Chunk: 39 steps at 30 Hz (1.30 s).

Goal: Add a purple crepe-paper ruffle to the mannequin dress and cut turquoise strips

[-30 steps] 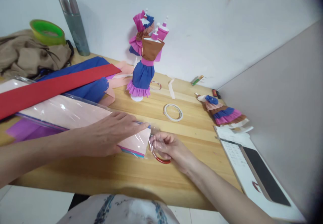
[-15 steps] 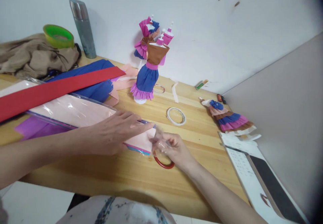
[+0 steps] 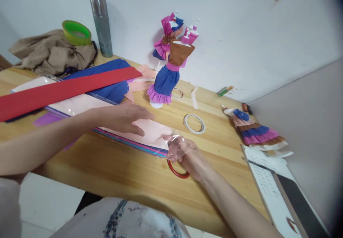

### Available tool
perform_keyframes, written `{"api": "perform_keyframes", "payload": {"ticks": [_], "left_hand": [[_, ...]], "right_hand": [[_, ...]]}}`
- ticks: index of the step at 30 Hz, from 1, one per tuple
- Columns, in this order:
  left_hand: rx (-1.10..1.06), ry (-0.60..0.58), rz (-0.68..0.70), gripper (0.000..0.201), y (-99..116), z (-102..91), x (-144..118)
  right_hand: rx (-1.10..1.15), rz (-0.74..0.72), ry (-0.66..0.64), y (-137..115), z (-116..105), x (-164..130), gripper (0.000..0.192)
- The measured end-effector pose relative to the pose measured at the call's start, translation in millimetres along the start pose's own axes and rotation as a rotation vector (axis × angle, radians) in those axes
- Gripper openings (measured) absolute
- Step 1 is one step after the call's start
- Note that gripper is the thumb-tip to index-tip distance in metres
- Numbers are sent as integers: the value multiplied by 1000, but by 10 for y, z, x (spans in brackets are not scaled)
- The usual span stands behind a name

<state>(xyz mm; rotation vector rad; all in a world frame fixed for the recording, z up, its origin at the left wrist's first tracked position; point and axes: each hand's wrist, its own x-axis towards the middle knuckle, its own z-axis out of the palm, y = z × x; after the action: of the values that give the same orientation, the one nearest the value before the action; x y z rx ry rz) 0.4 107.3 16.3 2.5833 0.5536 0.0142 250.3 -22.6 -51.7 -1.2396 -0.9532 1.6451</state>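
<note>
The pack of coloured paper (image 3: 154, 129) is lying beneath my left hand (image 3: 127, 116), its end reaching to my right hand (image 3: 184, 150). My left fingers are spreading loosely over the top sheet, gripping nothing; whether they are pressing or only hovering, I cannot tell. My right fingers are curling partway in at the loose end of the clear sleeve (image 3: 174, 138); whether they are pinching paper, plastic or both, I cannot tell.

For a clean result, I should be steadying the pack with a flat left palm and guiding the sheets straight with my right, so nothing is creasing.

The red strip (image 3: 72, 87) is lying across the pack beyond my left forearm, probably weighing it down. A red loop handle (image 3: 179, 174) is sitting just below my right hand, perhaps risking a snag. Beyond my right hand, a white tape roll (image 3: 187, 125) is lying flat; between my hands and the wall, a dressed form (image 3: 167, 77) is standing.
</note>
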Motion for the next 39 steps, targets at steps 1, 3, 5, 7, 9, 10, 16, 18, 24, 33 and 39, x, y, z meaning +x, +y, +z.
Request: {"api": "perform_keyframes", "payload": {"ticks": [1,3,5,7,9,10,16,18,24,33,39], "left_hand": [[-23,-5,-12,46,-36,-26,20],[-57,-15,-29,44,-81,-51,53],[-67,-28,-44,46,-92,-44,72],[-52,-45,-85,46,-83,-11,85],[-31,-19,-114,40,-80,47,102],[-20,9,-111,38,-89,83,116],[-1,125,-104,21,-261,273,287],[-11,160,-135,11,-288,288,335],[-70,182,-172,9,-280,261,403],[-108,227,-217,9,-285,243,414],[-187,314,-155,12,-279,232,400]], "right_hand": [[10,10,3,-3,-1,1,66],[35,25,17,-21,4,-6,64],[56,41,27,-52,19,-21,60],[49,59,34,-81,34,-34,54],[22,72,43,-93,42,-35,49],[12,74,55,-90,41,-29,47],[-37,62,92,-39,32,42,40],[-69,91,87,-50,48,52,41],[-137,122,107,-124,119,43,39],[-94,131,125,-125,116,81,44],[-3,145,103,-102,106,85,37]]}}
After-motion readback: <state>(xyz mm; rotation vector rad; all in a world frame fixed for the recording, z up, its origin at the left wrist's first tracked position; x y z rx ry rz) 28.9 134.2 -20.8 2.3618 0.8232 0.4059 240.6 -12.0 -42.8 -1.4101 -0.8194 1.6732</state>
